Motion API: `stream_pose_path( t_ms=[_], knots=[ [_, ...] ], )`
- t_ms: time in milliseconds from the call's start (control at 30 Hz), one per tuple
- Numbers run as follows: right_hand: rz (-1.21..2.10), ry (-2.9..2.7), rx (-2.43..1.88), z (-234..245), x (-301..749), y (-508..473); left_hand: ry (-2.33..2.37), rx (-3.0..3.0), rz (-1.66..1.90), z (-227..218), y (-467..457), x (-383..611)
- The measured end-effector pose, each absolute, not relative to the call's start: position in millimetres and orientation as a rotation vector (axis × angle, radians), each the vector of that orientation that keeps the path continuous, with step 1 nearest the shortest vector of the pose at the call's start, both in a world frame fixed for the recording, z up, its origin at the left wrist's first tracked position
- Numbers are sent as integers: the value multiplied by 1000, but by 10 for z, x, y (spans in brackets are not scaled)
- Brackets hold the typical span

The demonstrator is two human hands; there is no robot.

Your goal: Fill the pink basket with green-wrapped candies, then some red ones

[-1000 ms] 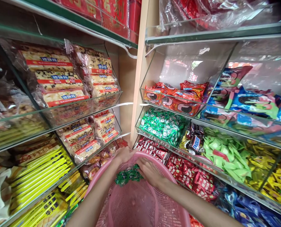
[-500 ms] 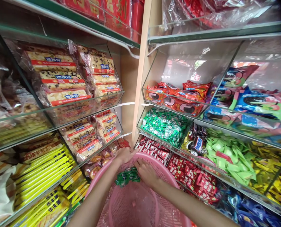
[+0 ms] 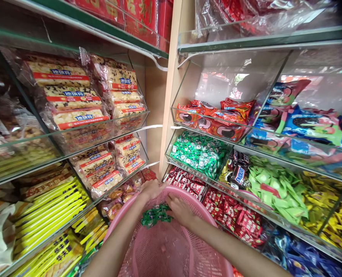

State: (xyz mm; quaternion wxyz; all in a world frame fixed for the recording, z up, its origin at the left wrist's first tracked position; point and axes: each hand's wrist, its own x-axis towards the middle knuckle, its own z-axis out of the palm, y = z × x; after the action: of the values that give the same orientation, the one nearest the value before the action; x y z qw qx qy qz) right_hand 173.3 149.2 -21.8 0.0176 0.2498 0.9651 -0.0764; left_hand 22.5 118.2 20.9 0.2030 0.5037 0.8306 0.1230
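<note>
Facing two banks of glass-fronted shelves, joined in the corner by a pale wooden upright; packed bars with red bands to the left, bins of wrapped sweets to the right. Pink mesh basket below me, its far rim up close to the corner. In the right bank, a big shelf heap of green sweets, well above the basket; dark Snickers bars just beside it.

State of things: one small lot of green packets in the basket, bunched at the far end, most of the basket floor showing in front of it. Far more green on the shelf. With my hand at the small lot, I judge the handling of it unfinished; how much remains, I can't tell.

Left hand: laid over the far rim, fingers pointing right; can't tell if they close round it. Right hand: inside the basket, fingers bent, tips at the right edge of the bunch; can't tell whether they pinch a packet or only touch.

Smallest: the green packets, crinkled, overlapping, left of my right hand's fingers
</note>
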Motion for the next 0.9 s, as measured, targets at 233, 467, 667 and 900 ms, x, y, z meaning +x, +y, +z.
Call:
stream_pose_path(
  t_ms=[233, 467, 667, 900],
  knots=[
    [-162, 2987, 752, -175, 1715, 1481, 2340, 1527, 263, 168, 1176, 185],
    [-124, 2966, 753, -164, 1777, 1529, 2348, 1481, 267, 161, 1186, 193],
    [-107, 2959, 818, -246, 1769, 1533, 2327, 1481, 282, 181, 1189, 204],
    [-171, 3159, 847, 671, 1828, 1549, 2324, 1473, 247, 192, 1211, 205]
  ],
)
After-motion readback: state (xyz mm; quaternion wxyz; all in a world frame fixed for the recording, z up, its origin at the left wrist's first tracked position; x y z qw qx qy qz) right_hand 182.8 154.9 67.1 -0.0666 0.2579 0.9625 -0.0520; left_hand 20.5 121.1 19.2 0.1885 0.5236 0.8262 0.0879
